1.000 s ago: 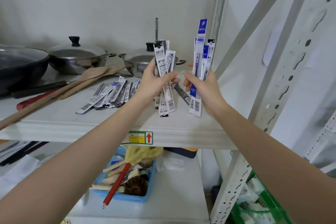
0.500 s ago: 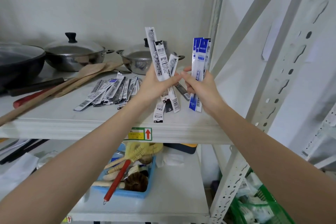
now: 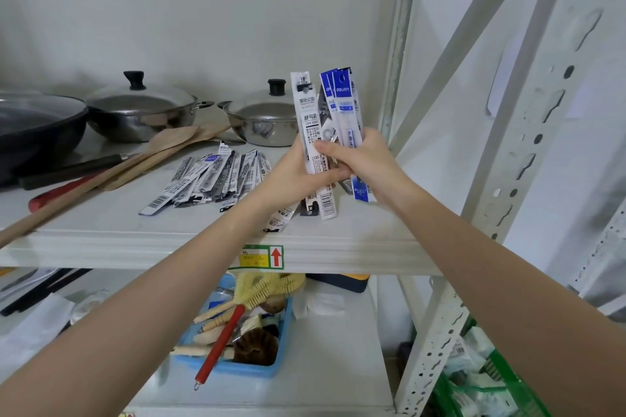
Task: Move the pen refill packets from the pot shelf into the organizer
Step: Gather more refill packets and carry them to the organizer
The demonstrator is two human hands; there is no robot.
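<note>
Both my hands hold one upright bundle of pen refill packets above the right part of the white pot shelf. My left hand grips the black-and-white packets from the left. My right hand wraps the blue-topped packets from the right, and its thumb crosses the front of the bundle. The bundle's lower ends hang just over the shelf board. A loose heap of several more refill packets lies flat on the shelf left of my hands. No organizer is in view.
Two lidded steel pots, a dark wok, wooden spatulas and a red-handled tool crowd the shelf's back and left. A blue basket of brushes sits on the shelf below. White rack uprights stand at the right.
My two hands have come together, merging the black-and-white bunch and the blue bunch into one bundle. The camera view has shifted slightly.
</note>
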